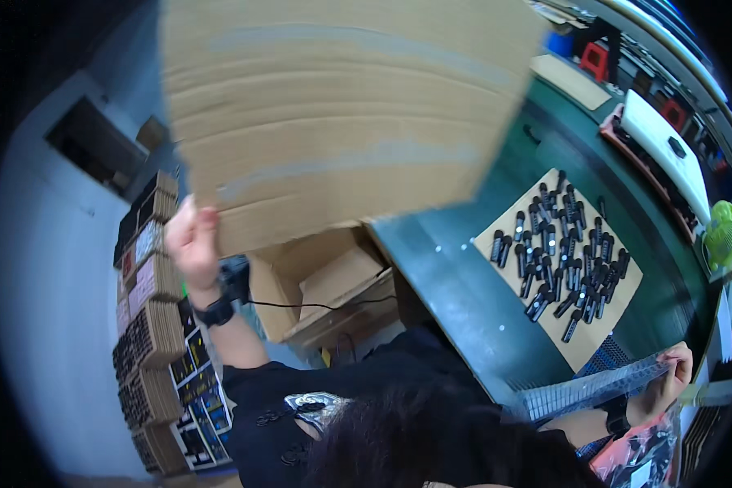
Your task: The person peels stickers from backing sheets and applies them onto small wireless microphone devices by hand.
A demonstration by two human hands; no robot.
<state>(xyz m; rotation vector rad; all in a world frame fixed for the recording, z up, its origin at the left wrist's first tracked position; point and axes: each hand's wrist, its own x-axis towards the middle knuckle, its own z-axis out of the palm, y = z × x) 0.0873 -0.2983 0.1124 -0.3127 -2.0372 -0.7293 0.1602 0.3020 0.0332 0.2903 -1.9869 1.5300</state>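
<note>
Cardboard sheet (342, 122): upper edge cut off at the top of the view; surface blurred. Left-hand grip (193, 244): blurred, exact finger placement unclear. Open box (272, 321): far part hidden behind the sheet. Black handheld items (569, 252) on the worktop (464, 293) (closely grouped): too small for their markings to be told. Clear plastic tray (598, 386): left end blurred. Dark hair (390, 427): hides part of the shirt (260, 398), cut off below.
</note>
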